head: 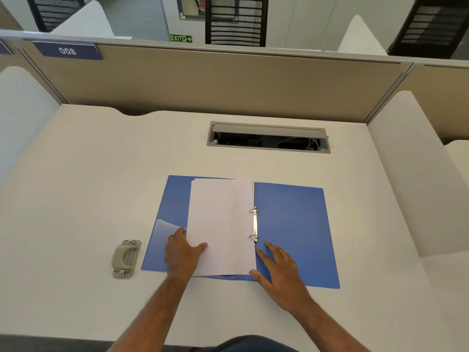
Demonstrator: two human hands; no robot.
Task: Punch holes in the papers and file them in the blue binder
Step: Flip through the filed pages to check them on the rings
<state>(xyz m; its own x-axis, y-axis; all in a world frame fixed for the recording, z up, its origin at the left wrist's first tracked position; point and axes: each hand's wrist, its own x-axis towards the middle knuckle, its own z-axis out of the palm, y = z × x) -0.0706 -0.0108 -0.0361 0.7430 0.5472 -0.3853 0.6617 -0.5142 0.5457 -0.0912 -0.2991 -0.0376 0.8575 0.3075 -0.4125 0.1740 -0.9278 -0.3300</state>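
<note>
Lying open on the desk: blue binder, papers threaded on its rings; left hand resting flat, fingers straight, on the papers' left edge; right hand pressing flat, fingers spread, on the right cover; hole punch sitting just left of the binder.

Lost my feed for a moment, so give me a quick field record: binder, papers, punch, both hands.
binder: blue binder lies open flat on the desk
papers: white stack on the binder's left half, right edge at the rings
hole punch: beige punch on the desk, left of the binder, untouched
left hand: left hand rests flat on the papers' lower left edge
right hand: right hand flat on the binder at the papers' lower right corner
</note>
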